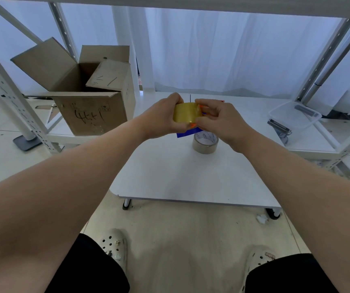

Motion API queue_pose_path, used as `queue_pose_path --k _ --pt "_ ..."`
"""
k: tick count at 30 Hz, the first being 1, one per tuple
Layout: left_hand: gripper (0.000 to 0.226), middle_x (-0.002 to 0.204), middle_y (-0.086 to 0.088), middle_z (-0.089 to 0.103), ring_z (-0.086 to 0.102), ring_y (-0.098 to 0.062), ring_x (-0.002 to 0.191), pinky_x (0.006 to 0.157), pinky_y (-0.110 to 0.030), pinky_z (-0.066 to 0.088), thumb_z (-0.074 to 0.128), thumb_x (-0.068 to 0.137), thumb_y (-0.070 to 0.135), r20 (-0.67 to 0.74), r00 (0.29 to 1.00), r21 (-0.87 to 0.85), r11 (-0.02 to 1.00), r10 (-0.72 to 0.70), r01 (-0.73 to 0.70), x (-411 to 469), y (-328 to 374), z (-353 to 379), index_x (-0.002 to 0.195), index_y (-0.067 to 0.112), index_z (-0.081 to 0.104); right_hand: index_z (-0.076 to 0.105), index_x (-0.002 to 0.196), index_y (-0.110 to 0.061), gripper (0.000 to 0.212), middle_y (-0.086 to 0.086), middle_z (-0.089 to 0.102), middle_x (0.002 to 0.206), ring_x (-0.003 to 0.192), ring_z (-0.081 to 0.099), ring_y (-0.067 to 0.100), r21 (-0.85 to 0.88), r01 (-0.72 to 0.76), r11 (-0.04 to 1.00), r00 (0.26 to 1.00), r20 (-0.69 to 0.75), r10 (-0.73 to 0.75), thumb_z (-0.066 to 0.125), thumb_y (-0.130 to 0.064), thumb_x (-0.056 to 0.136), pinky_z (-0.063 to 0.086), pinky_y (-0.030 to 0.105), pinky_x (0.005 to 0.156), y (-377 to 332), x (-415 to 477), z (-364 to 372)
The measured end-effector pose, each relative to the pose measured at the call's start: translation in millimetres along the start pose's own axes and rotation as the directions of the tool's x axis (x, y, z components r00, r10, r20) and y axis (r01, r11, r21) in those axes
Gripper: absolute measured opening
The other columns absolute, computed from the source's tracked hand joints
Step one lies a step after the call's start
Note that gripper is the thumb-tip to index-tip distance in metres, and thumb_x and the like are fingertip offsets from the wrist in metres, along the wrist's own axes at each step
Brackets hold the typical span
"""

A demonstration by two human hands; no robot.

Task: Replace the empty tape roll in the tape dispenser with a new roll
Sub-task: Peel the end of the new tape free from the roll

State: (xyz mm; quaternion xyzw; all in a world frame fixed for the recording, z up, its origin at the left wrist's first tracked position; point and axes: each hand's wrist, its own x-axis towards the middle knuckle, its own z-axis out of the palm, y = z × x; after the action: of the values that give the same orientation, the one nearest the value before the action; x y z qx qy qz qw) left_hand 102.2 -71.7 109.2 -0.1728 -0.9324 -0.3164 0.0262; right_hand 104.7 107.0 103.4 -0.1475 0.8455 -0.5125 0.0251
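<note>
Above the small white table (169, 178) I hold a yellowish roll of tape (187, 115). My left hand (163, 117) grips it from the left. My right hand (218, 121) pinches at its right side, where orange and blue parts of the tape dispenser (187, 132) peek out beneath the roll; most of the dispenser is hidden by my hands. A nearly empty roll with a white printed core (205, 142) stands on the table just below my right hand.
An open cardboard box (89, 102) sits on the low shelf at left. A clear plastic tub (294, 116) with dark items lies at right. White metal rack posts stand on both sides, and a curtain hangs behind.
</note>
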Motion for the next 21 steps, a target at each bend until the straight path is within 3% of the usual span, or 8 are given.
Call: queue_pose_path --k 6,10,15,21 --pt "0.06 0.11 0.004 0.047 0.051 -0.017 0.097 0.064 -0.015 0.045 0.075 0.077 0.036 0.035 0.999 0.025 1.0 -0.009 0.008 0.9 -6.0 3.0 0.121 0.017 0.04 0.052 0.132 -0.014 0.05 0.01 0.057 0.132 0.117 0.059 0.019 0.037 -0.004 0.999 0.999 0.032 0.003 0.062 -0.002 0.085 0.051 0.032 0.097 3.8 -2.4 -2.1" --pt "0.06 0.11 0.006 0.045 0.049 -0.015 0.097 0.064 -0.013 0.043 0.075 0.077 0.032 0.038 0.999 0.032 0.999 -0.003 0.002 -0.1 -6.2 2.3 0.123 0.017 0.04 0.052 0.131 -0.013 0.048 0.011 0.058 0.131 0.119 0.059 0.021 0.018 0.021 1.0 0.999 0.026 -0.021 0.061 -0.001 0.085 0.05 0.037 0.1 6.2 -0.8 -0.4" --pt "0.057 0.109 0.003 0.049 0.051 -0.017 0.096 0.064 -0.016 0.045 0.075 0.077 0.033 0.039 0.999 0.006 1.0 -0.003 0.003 -0.4 -4.5 2.3 0.12 0.015 0.042 0.055 0.129 -0.013 0.05 0.013 0.061 0.126 0.117 0.058 0.024 -0.163 0.058 0.985 0.995 -0.071 -0.07 0.049 0.007 0.083 0.051 0.038 0.098 9.2 1.4 2.1" --pt "0.056 0.108 0.003 0.047 0.051 -0.016 0.094 0.061 -0.015 0.043 0.074 0.078 0.034 0.052 0.999 0.036 0.999 -0.009 0.008 -2.0 -7.7 2.3 0.119 0.016 0.041 0.054 0.13 -0.015 0.046 0.01 0.062 0.126 0.114 0.062 0.02 -0.004 -0.002 1.0 1.0 0.008 0.002 0.063 -0.015 0.085 0.051 0.04 0.099 9.6 1.0 4.4"
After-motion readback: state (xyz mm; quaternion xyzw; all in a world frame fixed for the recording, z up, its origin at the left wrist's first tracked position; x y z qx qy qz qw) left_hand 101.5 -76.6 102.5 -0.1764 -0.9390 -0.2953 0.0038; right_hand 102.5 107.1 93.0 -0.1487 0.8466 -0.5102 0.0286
